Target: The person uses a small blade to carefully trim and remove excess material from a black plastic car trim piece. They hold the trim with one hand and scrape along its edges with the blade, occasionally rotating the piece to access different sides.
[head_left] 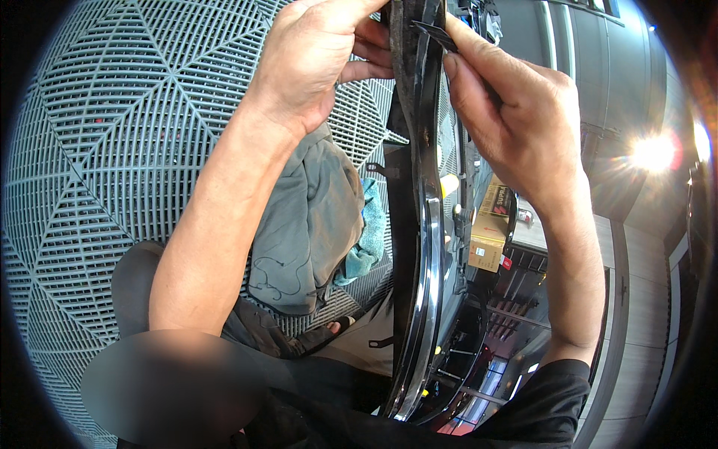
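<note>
A long, curved, glossy black trim piece (430,247) runs from the top of the head view down toward my lap. My left hand (318,63) grips its upper end from the left, with the fingertips partly hidden behind its edge. A rough dark strip (404,60) lies along that edge. My right hand (520,105) is closed at the trim's right side. Between its thumb and forefinger I pinch a small, flat black piece (436,34) with a pointed end, which lies against the trim's upper face. Metal brackets (376,170) stick out from the trim's left side.
Grey slatted floor tiles (97,157) spread out on the left. A crumpled grey garment (310,224) lies there beside a teal cloth (365,239). To the right stand cardboard boxes (490,232) and dark shelving (516,292), with a bright lamp (654,152) beyond.
</note>
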{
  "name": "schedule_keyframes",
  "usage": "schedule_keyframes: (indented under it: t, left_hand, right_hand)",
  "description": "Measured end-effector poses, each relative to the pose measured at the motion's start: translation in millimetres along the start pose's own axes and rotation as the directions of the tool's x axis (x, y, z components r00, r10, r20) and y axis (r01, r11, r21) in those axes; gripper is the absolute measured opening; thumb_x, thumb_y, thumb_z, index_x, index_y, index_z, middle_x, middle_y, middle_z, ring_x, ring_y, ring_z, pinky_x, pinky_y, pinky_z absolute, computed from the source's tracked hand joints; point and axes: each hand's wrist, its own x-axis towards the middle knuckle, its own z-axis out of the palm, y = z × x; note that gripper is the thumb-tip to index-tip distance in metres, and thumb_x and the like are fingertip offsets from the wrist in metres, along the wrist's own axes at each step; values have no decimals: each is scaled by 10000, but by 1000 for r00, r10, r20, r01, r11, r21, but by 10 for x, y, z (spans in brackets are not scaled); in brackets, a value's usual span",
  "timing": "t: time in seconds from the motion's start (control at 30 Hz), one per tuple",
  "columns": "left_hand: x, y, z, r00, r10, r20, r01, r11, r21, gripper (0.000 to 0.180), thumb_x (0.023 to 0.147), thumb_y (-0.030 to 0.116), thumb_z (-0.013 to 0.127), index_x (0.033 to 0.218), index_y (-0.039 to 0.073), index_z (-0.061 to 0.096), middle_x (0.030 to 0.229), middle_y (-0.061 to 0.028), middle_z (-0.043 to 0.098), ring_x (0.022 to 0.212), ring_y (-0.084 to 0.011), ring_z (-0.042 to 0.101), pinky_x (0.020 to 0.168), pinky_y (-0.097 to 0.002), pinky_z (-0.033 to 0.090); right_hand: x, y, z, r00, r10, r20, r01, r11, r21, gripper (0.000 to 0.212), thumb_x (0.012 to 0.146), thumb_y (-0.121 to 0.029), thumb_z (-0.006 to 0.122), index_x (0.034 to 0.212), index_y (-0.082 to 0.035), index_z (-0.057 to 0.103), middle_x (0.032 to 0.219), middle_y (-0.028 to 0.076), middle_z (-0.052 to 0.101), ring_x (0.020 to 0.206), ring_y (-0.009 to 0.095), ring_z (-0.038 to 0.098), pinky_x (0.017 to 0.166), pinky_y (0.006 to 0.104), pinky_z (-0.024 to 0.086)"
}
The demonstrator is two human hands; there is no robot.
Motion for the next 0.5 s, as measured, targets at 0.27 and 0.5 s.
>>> schedule_keyframes:
  t: [0.27,0.5]
  left_hand:
    - [-12,-5,-3,1000,13,15,-13,1000,-5,437,1064,413,570,1046,0,714,824,-104,726,737,-201,700,713,-336,591]
    - [2,-22,-9,1000,-15,-21,15,1000,7,430,1056,426,581,1034,18,715,817,-92,723,730,-188,685,713,-333,571]
  right_hand:
    - [-44,115,70,1000,3,30,-5,997,74,492,932,-78,678,1409,-4,585,679,126,667,565,251,690,562,348,570]
    - [-146,145,272,988,-15,-153,15,1000,1,384,932,-90,734,1314,-70,705,709,158,667,565,226,662,599,320,539]
